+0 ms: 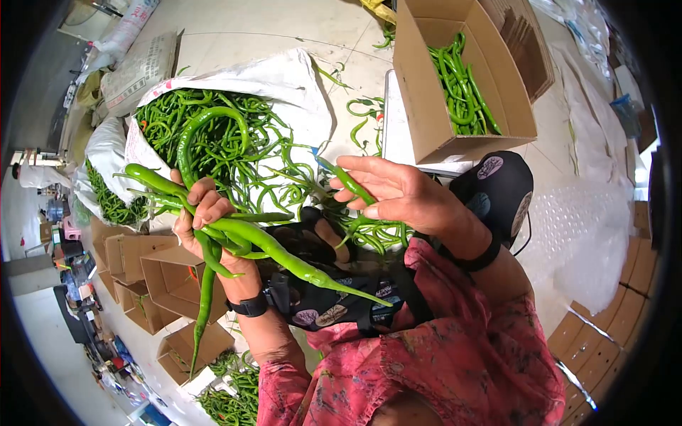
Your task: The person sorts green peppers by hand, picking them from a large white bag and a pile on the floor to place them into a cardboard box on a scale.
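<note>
My left hand (pixel 202 213) is closed around a bunch of long green peppers (pixel 284 259), which stick out on both sides and hang downward. One curled pepper (pixel 183 145) arches up from the bunch. To the right, my right hand (pixel 398 192) holds a single green pepper (pixel 349 182) between thumb and fingers, with something small and blue at its upper tip. Behind my hands, an open white sack (pixel 302 92) holds a large heap of green peppers (pixel 227 121). More peppers (pixel 373 238) lie loose below my right hand.
An open cardboard box (pixel 419 92) with green peppers stands at the upper right. Empty cartons (pixel 170 277) stand at the left, near another pepper pile (pixel 238 390). Bubble wrap (pixel 568 234) lies at the right, beside stacked cartons (pixel 604 348).
</note>
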`<state>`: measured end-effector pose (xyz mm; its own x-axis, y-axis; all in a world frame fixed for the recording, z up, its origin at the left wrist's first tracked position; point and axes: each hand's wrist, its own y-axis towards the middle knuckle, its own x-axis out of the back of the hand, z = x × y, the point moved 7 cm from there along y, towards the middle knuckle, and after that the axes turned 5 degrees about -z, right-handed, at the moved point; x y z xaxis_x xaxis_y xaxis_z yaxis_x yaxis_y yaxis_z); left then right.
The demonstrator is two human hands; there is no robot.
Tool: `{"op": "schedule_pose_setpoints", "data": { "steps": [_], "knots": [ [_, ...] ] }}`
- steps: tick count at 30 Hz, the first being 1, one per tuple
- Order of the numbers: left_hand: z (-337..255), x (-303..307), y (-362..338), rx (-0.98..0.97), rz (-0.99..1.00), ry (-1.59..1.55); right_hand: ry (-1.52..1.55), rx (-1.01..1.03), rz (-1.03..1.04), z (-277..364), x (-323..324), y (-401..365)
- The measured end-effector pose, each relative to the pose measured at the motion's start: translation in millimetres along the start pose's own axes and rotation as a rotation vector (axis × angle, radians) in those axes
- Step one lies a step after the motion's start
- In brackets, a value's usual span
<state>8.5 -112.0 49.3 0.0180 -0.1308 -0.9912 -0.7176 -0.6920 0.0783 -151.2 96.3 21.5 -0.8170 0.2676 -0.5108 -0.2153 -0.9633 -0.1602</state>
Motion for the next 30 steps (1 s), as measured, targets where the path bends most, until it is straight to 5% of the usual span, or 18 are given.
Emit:
{"op": "schedule_pose_setpoints", "data": {
  "steps": [9,30],
  "knots": [
    [7.2,-3.9,2.1,0.017,0.035,0.008,0.225,0.039,0.073,9.0,-13.4,-13.2],
    [12.6,-1.6,2.5,0.009,0.032,0.058,0.302,0.101,-0.21,-11.3,21.4,-20.7]
  ]
}}
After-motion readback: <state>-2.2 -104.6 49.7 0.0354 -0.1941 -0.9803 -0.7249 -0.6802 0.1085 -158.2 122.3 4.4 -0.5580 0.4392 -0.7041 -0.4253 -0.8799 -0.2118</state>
